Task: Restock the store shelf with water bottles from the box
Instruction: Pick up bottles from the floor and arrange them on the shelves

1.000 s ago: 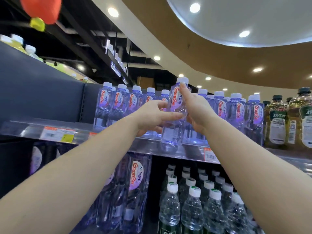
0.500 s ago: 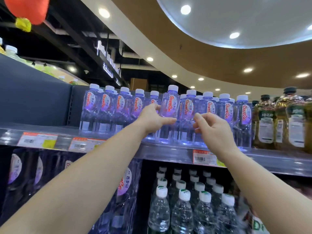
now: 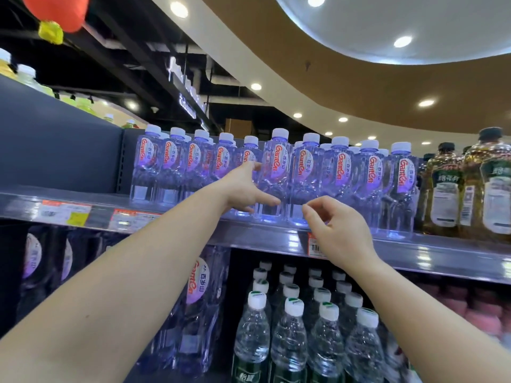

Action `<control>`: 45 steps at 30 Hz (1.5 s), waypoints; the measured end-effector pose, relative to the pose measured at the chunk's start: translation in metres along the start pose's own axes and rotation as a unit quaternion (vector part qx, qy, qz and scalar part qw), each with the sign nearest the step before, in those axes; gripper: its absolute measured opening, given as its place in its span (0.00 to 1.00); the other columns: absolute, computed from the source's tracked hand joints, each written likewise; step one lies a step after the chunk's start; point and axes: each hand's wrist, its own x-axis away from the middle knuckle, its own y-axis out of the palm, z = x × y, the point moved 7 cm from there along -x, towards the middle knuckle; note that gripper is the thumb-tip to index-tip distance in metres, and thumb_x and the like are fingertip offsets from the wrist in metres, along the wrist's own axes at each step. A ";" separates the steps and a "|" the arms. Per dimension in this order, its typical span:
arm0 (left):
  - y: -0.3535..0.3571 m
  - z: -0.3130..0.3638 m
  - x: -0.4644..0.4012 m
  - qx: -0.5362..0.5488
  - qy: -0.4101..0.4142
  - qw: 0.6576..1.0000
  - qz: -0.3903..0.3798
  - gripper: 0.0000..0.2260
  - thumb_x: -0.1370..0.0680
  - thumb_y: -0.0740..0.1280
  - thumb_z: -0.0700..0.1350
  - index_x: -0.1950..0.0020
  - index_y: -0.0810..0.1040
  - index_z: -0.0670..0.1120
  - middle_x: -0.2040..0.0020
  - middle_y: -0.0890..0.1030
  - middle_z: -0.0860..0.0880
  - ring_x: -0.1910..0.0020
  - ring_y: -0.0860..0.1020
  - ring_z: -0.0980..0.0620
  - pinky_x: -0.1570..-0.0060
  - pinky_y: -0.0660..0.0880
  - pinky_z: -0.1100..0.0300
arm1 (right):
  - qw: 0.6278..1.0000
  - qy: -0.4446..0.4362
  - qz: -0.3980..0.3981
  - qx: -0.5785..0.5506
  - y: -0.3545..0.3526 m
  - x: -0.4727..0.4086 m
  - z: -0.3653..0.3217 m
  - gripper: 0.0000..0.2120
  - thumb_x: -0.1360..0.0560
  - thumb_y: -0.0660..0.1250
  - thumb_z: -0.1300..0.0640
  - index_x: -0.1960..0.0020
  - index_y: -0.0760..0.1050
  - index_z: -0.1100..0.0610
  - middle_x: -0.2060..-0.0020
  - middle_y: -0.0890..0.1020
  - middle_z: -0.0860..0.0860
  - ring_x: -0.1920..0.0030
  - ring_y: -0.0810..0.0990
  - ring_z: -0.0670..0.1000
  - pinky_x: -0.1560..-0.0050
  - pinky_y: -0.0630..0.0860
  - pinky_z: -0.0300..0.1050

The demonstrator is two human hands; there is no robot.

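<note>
Nearest, the right hand [image 3: 341, 230] hangs loosely curled, its grip holding nothing, before the shelf [image 3: 414, 251]. Beyond, the left hand [image 3: 246, 189] is spread, fingers touching an upright water bottle [image 3: 276, 167] in the shelf's row.

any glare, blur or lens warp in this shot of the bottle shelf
Head view: round ceiling lights blow out to white; the shelf edge carries bright streaks of glare and bows from wide-angle warp; price tags are too smeared to read; the bottom right corner is blurred; the purple-label bottles and both hands, left and right, stay fairly sharp.
</note>
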 end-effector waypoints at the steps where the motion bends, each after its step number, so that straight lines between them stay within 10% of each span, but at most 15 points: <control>1: 0.002 0.001 0.000 -0.003 0.003 1.000 0.007 0.42 0.31 0.79 0.43 0.24 0.59 0.52 0.46 0.71 0.50 0.43 0.77 0.46 0.53 0.82 0.53 | 1.000 -0.004 -0.003 0.002 0.000 0.001 0.000 0.05 0.23 0.64 0.49 0.55 0.78 0.47 0.63 0.80 0.39 0.58 0.78 0.46 0.56 0.71 0.42; 18: 0.000 0.015 0.022 -0.231 0.046 0.958 0.162 0.36 0.31 0.74 0.62 0.29 0.70 0.48 0.36 0.77 0.50 0.39 0.76 0.50 0.38 0.73 0.50 | 0.996 -0.070 -0.023 0.053 0.004 0.007 -0.001 0.08 0.23 0.64 0.48 0.49 0.80 0.49 0.53 0.83 0.45 0.49 0.79 0.50 0.51 0.71 0.45; 25: -0.053 -0.012 0.124 -0.203 0.112 0.945 0.230 0.18 0.24 0.70 0.53 0.36 0.77 0.48 0.40 0.78 0.50 0.41 0.75 0.52 0.39 0.70 0.59 | 0.990 -0.114 0.005 0.086 0.022 0.022 -0.066 0.19 0.26 0.62 0.46 0.42 0.80 0.55 0.47 0.84 0.54 0.43 0.78 0.58 0.40 0.69 0.52; 35: -0.265 -0.177 0.416 -0.349 -0.095 0.907 0.215 0.23 0.26 0.72 0.52 0.33 0.76 0.47 0.36 0.78 0.47 0.35 0.74 0.48 0.36 0.65 0.60 | 0.959 -0.181 -0.192 -0.107 0.248 0.194 -0.327 0.19 0.24 0.66 0.49 0.37 0.78 0.56 0.44 0.82 0.55 0.40 0.76 0.60 0.39 0.70 0.50; 45: -0.452 -0.268 0.790 -0.438 -0.433 0.741 0.269 0.25 0.24 0.67 0.58 0.28 0.71 0.54 0.29 0.71 0.47 0.30 0.68 0.46 0.32 0.63 0.56 | 0.823 -0.267 -0.453 -0.214 0.413 0.474 -0.649 0.24 0.21 0.60 0.44 0.28 0.69 0.52 0.32 0.73 0.54 0.32 0.69 0.56 0.33 0.64 0.47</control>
